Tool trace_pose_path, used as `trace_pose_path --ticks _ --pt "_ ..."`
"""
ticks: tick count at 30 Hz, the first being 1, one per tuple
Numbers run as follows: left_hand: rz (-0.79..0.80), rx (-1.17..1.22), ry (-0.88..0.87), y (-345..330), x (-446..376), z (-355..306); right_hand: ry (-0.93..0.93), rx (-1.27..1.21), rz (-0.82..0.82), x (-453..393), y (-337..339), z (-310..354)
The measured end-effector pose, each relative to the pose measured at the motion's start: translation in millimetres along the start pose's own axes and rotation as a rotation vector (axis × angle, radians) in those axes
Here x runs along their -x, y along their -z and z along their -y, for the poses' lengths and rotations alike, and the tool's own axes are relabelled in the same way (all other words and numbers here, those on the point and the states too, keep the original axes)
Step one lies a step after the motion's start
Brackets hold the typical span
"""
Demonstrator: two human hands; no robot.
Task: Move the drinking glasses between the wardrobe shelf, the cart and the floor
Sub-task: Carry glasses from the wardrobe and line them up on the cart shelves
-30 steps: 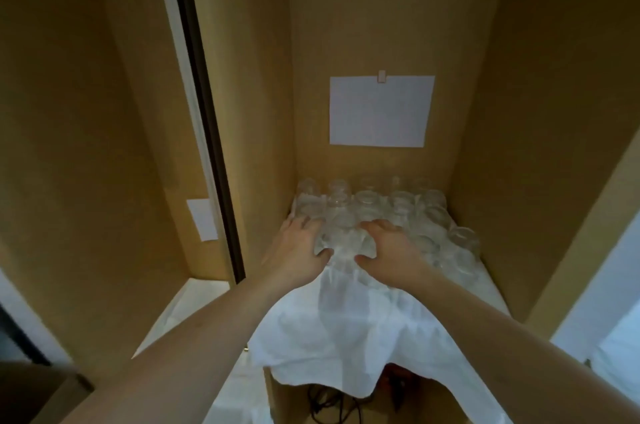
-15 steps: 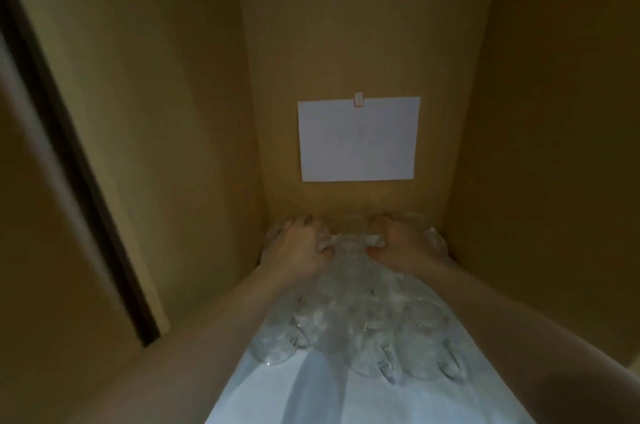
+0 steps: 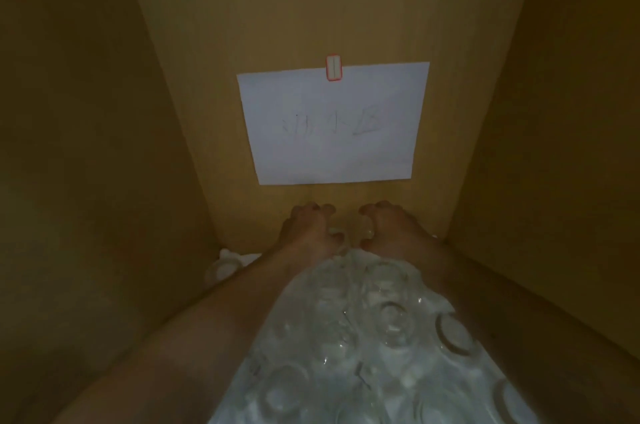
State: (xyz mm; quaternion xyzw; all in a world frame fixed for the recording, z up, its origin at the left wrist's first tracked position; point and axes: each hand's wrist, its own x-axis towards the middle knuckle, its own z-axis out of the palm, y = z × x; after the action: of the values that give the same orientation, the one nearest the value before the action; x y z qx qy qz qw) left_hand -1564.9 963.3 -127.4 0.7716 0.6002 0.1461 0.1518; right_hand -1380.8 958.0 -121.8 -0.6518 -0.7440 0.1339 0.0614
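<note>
Several clear drinking glasses (image 3: 391,323) stand packed together on a white cloth (image 3: 228,255) that covers the wardrobe shelf. Both my arms reach over them to the back row. My left hand (image 3: 308,233) curls its fingers round a glass at the back wall. Just to its right, my right hand (image 3: 391,228) curls round another glass there. The two gripped glasses are mostly hidden by my fingers and the dim light.
A white paper sheet (image 3: 332,125) hangs on the wardrobe's back wall under a red-edged label (image 3: 334,67), right above my hands. Wooden side walls (image 3: 104,146) close in on left and right. One glass (image 3: 221,269) stands at the far left corner.
My head has moved deeper into the wardrobe and both hands have reached from the front glasses to the back row by the wall. The view has grown darker.
</note>
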Motion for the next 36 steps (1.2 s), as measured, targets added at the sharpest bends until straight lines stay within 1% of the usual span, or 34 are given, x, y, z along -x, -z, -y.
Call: trace_pose_path --ticks 4,7,9,12,16,20,23,26,28,30,32,33,36 --pt "0.082 0.018 0.007 -20 -23 -8 0.049 -0.006 0.110 -25 -11 -13" --pt "0.168 -0.057 -0.001 -33 -35 -8 0.087 0.035 0.138 -33 -14 -17" --pt "0.209 -0.085 0.013 -41 -39 -7 0.099 0.075 0.134 -35 -16 -18" --pt "0.254 -0.088 0.035 -47 -42 -6 0.094 0.045 0.091 -36 -19 -19" --pt "0.216 -0.029 0.051 -42 -43 -9 0.048 -0.020 0.047 -31 -15 -18" --pt "0.188 0.006 0.031 -26 -36 -17 0.005 -0.051 0.013 -19 2 -8" --pt "0.107 -0.003 -0.006 -6 -28 -23 -0.018 -0.060 -0.089 -4 19 2" --pt "0.002 0.012 -0.026 23 -10 -29 -0.079 -0.022 -0.204 20 39 15" --pt "-0.114 0.037 -0.035 46 6 -34 -0.152 -0.031 -0.331 42 53 24" --pt "-0.259 0.095 -0.019 66 25 -37 -0.225 -0.119 -0.497 66 65 31" --pt "-0.390 0.218 0.037 81 44 -41 -0.284 -0.281 -0.660 90 74 35" --pt "-0.442 0.323 0.078 86 54 -42 -0.312 -0.370 -0.731 100 76 38" --pt "-0.543 0.745 0.173 96 87 -47 -0.397 -0.625 -0.906 134 83 49"
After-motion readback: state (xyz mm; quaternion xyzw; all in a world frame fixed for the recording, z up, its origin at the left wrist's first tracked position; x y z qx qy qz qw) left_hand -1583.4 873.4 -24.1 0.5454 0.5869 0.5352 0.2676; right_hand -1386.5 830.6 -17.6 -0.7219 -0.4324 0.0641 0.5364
